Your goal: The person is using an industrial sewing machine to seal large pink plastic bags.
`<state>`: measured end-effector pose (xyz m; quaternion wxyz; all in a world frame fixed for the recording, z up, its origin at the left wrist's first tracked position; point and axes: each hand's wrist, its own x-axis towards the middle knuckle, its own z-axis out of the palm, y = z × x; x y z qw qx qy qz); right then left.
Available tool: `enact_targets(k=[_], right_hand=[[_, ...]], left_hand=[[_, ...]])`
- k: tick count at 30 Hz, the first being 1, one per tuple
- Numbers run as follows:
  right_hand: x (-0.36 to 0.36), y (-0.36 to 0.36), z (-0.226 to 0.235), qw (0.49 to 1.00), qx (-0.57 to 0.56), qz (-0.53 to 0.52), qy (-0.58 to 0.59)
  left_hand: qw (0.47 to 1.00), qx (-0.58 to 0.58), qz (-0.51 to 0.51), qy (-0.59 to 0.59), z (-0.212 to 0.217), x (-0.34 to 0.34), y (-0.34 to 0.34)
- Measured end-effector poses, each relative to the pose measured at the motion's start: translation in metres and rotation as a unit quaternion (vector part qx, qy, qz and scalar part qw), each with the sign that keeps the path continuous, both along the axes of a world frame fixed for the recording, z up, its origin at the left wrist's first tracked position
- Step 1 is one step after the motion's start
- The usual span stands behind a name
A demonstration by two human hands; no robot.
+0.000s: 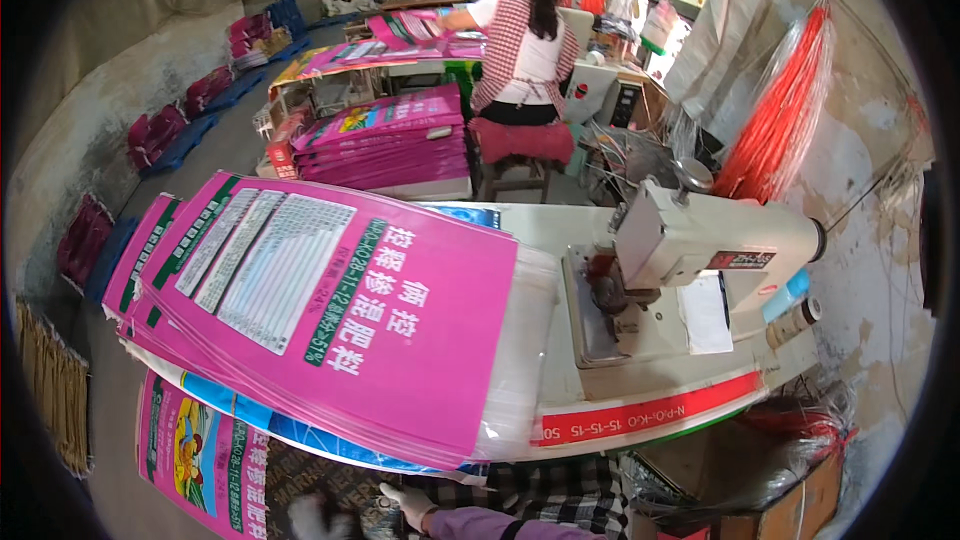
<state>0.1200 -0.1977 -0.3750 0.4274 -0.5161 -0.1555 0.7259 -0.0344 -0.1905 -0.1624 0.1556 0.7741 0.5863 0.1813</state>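
Note:
A thick stack of pink printed woven sacks [330, 300] lies fanned across the white sewing table [600, 410], their clear liner mouths [520, 340] pointing at the industrial sewing machine [700, 250]. Both my hands are low at the bottom edge, below the table. My right hand [405, 502], in a white glove with a purple sleeve, rests by dark patterned cloth. My left hand [308, 518] is a pale blur beside another pink sack [200, 460] that hangs lower on the left. Neither hand's grip is clear.
A person [525, 40] sits with their back to me at another table, on a stool with a red cushion. More pink sack stacks [390, 140] stand between us. Orange-red cord bundles [780, 110] hang on the right wall. A cardboard box [790, 515] sits at lower right.

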Motion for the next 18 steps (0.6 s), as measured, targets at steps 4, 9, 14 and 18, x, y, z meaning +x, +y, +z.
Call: enact_targets(k=[4,9,14,18], right_hand=[[0.037,0.001,0.049,0.993,-0.006,0.095,-0.070],[0.077,-0.034,0.075,0.969,0.166,0.164,-0.077],[0.169,-0.065,0.179,0.924,0.207,0.236,-0.220],[0.202,-0.083,0.178,0.909,0.273,0.198,-0.244]], left_hand=[[0.943,-0.163,0.009,0.289,0.009,0.064,0.030],[0.861,-0.334,0.041,0.382,-0.095,0.032,0.048],[0.903,-0.159,-0.058,0.395,-0.116,0.030,0.044],[0.918,-0.237,-0.055,0.314,-0.113,0.042,0.057]])
